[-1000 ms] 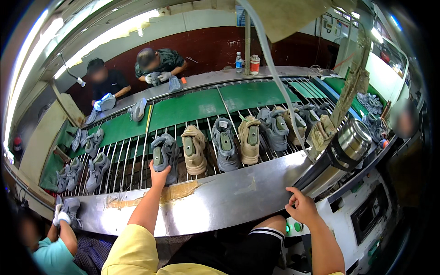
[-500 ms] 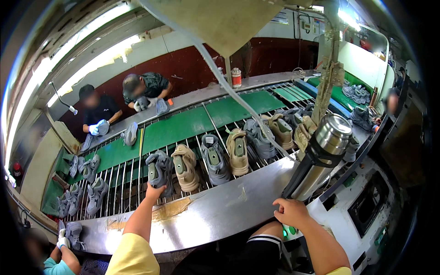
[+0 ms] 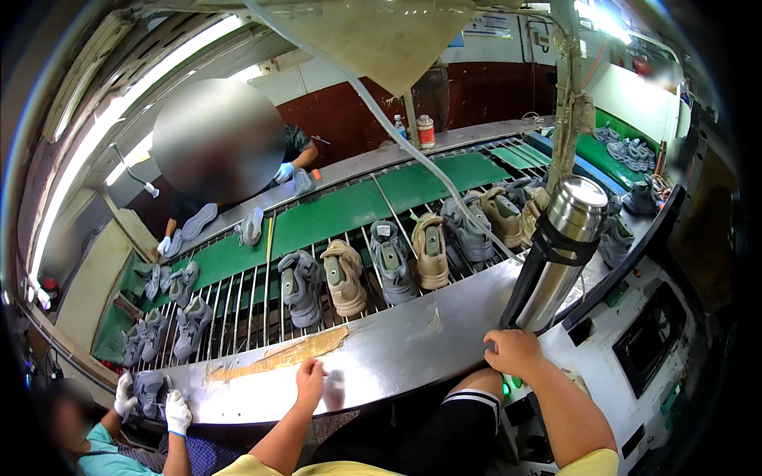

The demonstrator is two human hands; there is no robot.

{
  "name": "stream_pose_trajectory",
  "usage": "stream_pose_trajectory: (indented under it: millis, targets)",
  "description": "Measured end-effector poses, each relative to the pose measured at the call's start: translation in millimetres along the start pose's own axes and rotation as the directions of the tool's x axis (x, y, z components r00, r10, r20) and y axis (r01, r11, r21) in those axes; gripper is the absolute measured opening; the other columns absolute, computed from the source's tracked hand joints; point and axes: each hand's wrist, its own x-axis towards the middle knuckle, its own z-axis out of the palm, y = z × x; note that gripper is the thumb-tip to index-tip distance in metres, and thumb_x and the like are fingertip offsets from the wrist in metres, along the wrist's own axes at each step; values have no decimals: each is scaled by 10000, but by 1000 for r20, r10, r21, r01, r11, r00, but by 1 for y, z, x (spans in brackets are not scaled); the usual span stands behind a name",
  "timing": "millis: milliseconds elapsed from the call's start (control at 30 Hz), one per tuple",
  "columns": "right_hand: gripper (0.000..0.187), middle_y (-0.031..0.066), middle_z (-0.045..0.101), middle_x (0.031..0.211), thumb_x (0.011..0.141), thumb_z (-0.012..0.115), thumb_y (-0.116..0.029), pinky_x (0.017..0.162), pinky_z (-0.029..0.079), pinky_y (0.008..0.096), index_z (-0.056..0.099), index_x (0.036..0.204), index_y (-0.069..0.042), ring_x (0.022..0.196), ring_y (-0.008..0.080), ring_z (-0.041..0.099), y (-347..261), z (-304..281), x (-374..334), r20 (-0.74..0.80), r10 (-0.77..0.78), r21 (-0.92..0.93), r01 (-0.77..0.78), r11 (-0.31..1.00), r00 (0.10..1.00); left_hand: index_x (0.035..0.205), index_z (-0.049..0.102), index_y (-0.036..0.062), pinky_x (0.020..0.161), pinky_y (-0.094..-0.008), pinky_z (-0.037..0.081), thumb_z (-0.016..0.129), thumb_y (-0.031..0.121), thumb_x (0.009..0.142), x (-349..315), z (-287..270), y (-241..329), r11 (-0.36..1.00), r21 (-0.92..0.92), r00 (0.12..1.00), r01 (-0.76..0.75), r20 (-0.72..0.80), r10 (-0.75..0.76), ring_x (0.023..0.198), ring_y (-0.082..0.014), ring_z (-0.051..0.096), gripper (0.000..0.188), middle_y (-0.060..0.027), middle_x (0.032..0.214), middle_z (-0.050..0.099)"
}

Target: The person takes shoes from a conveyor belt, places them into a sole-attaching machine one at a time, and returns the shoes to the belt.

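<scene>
My left hand (image 3: 310,383) is over the steel ledge just in front of the rollers, fingers curled in, with nothing seen in it. Beyond it stands a grey shoe (image 3: 302,289) on the conveyor rods, apart from the hand. To its right follow a tan shoe (image 3: 344,278), another grey shoe (image 3: 393,263) and a second tan one (image 3: 429,252), each with a green insert in its opening. My right hand (image 3: 514,355) is curled by my knee, near the foot of a steel vacuum flask (image 3: 556,254); no object shows in it.
Green belt panels (image 3: 337,214) run behind the shoes. At lower left, a co-worker's white-gloved hands (image 3: 178,412) flank a grey shoe (image 3: 148,393). Across the line a person's blue-gloved hand (image 3: 284,172) shows. A pale hose (image 3: 432,186) hangs across, and a post (image 3: 565,103) stands right.
My left hand has let go of the grey shoe and drawn back toward me, over the ledge. My right hand has curled more. The co-worker's gloved hands have come up beside a shoe.
</scene>
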Motion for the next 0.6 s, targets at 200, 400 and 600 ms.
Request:
stream_pose_trajectory:
  millis: [200, 400, 600]
  targets:
    - [217, 90, 678, 789, 749, 611, -258, 715, 497, 422, 658, 917, -129, 795, 300, 645, 1, 5, -4, -34, -8, -30, 7, 1000, 999, 911, 603, -32, 598, -264, 438, 476, 272, 972, -132, 59, 279, 776, -590, 425, -225, 657, 623, 696, -150, 559, 336, -117, 851, 610]
    - [177, 80, 667, 728, 751, 624, -216, 668, 498, 417, 653, 895, -118, 737, 290, 644, -6, 2, -3, -47, -21, -36, 19, 999, 999, 827, 558, 2, 516, -304, 406, 434, 331, 972, -203, 92, 354, 349, -937, -154, -13, 347, 925, 599, -201, 518, 380, -127, 770, 551]
    - [168, 77, 667, 732, 762, 620, -219, 677, 498, 402, 653, 892, -117, 748, 283, 643, -9, -4, -4, 13, 33, 4, -33, 999, 999, 741, 515, 51, 428, -317, 356, 458, 399, 958, -225, 112, 358, 249, -967, -32, -45, 251, 967, 481, -195, 455, 414, -78, 660, 481]
